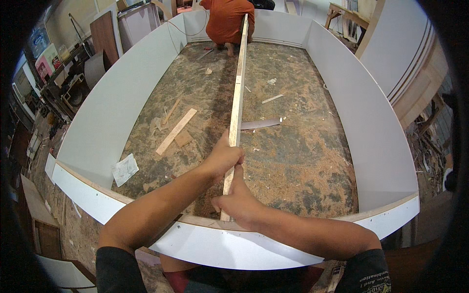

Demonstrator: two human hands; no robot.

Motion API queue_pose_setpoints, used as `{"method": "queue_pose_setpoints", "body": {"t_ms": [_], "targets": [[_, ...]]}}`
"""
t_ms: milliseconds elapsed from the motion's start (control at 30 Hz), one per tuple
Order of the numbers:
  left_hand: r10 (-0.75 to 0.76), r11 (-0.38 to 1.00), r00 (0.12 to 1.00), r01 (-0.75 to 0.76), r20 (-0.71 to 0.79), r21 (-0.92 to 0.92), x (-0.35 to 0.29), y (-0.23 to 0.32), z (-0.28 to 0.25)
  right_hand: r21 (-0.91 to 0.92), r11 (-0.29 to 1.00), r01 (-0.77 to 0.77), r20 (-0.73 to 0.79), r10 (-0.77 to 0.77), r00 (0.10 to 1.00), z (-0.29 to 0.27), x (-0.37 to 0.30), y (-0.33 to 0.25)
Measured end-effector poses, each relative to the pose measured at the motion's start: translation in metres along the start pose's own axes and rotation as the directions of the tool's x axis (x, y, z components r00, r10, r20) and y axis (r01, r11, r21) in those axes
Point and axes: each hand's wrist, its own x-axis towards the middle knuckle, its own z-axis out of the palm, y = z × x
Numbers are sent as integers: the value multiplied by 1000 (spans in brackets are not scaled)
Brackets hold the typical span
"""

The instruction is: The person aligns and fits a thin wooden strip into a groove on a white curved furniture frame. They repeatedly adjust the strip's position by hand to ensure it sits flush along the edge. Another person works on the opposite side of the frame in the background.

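Note:
A long, narrow wooden board [237,103], standing on edge, runs down the middle of a large white panel frame [122,93]. Both my arms reach over the near white panel [229,244] of that frame. My left hand [225,156] is wrapped round the board, a little farther along it. Closer to me, my right hand [239,198] grips the same board near its close end, which meets the near panel. At the far end a person in orange [227,22] crouches inside the frame beside the board; that person's hands are hidden.
On the dusty floor [298,166] inside the frame lie a flat wood strip [177,132], a crumpled white sheet [125,169], a curved grey strip [261,123] and several scraps. Large panels [400,44] lean at the right, and workshop clutter [73,88] stands at the left.

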Motion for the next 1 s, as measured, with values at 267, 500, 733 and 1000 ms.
{"method": "queue_pose_setpoints", "body": {"t_ms": [267,500,733,1000], "targets": [[-11,1000,1000,11,3,-12,-1,1,0,-14,999,-39,1,39,999,1,-3,-6],[-13,1000,1000,13,-2,-23,-1,-1,1,-24,999,-23,-4,23,1000,1,-2,-5],[4,1000,1000,-4,3,-27,0,-2,1,-10,1000,7,-10,-7,1000,1,1,2],[-5,1000,1000,5,-10,-7,-4,3,3,-7,1000,-27,-12,27,1000,1,2,2]]}}
